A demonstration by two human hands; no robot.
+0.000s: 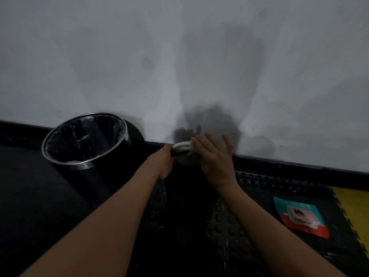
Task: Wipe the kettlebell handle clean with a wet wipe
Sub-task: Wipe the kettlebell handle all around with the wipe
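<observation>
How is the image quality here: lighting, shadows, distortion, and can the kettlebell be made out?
Head view: dim and soft overall; hands' shadow falls on the wall; wide-angle bends the baseboard; only the pale handle shows between left hand and right hand, the kettlebell's body lost in the dark; bin rim glints.

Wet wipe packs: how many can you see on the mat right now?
1. The wet wipe pack lies flat on the studded mat, right of the right hand. Others could be out of frame.

Lined bin [84, 139], studded mat [259, 186]
</observation>
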